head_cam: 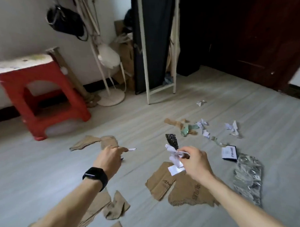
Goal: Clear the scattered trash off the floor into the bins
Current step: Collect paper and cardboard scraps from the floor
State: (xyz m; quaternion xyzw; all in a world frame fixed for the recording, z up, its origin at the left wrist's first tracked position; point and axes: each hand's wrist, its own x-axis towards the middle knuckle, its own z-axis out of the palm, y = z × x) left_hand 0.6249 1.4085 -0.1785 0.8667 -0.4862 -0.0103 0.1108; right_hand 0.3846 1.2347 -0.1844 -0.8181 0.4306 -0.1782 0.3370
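Left hand pinches a paper scrap at its fingertips. Right hand grips crumpled papers; a dark wrapper shows just beyond them.

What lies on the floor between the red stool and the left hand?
Torn cardboard pieces lie between the red stool and left hand, in the head view.

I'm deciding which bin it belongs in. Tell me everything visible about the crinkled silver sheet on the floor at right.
The silver sheet looks like metallised foil, perhaps a flattened bag: shiny, heavily creased, with darker patches in the folds. It lies flat and lengthwise on the grey floor, right of the right hand, which does not touch it. Its far end lies right beside a white card with a dark border.
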